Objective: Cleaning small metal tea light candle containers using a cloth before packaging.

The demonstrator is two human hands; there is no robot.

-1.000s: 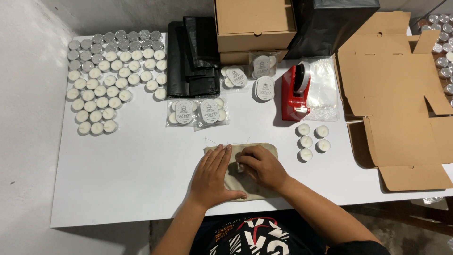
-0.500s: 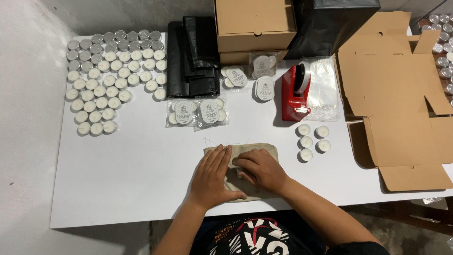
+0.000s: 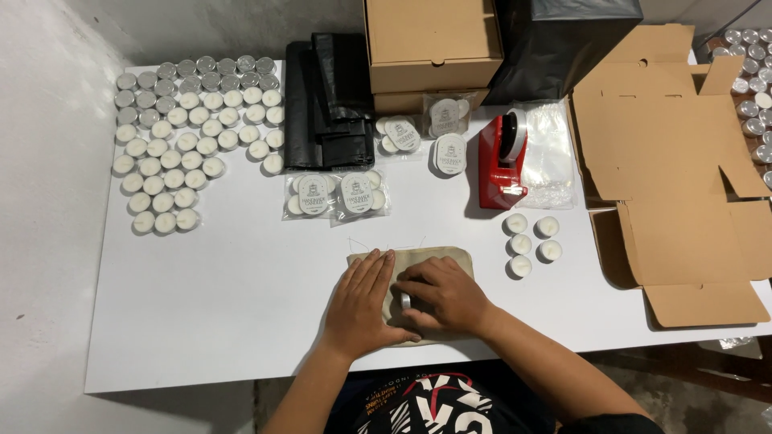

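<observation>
A small beige cloth pouch (image 3: 434,259) lies flat on the white table (image 3: 241,305) near its front edge. My left hand (image 3: 366,305) rests flat on the pouch's left part, fingers spread. My right hand (image 3: 446,293) lies on the pouch beside it, its fingers curled round a small tealight candle (image 3: 405,300) in a metal cup at the pouch. Thin threads stick out from the pouch's far edge.
Several loose tealights (image 3: 189,137) fill the table's far left, several more (image 3: 531,237) sit right of the pouch. Bagged candle packs (image 3: 334,194), black bags (image 3: 330,100), a red tape dispenser (image 3: 500,157), stacked boxes (image 3: 430,44) and flattened cardboard (image 3: 683,161) stand behind and right.
Both hands stay on the pouch. My right hand has shifted slightly left and nearer, and the candle's metal rim now shows between the hands.
</observation>
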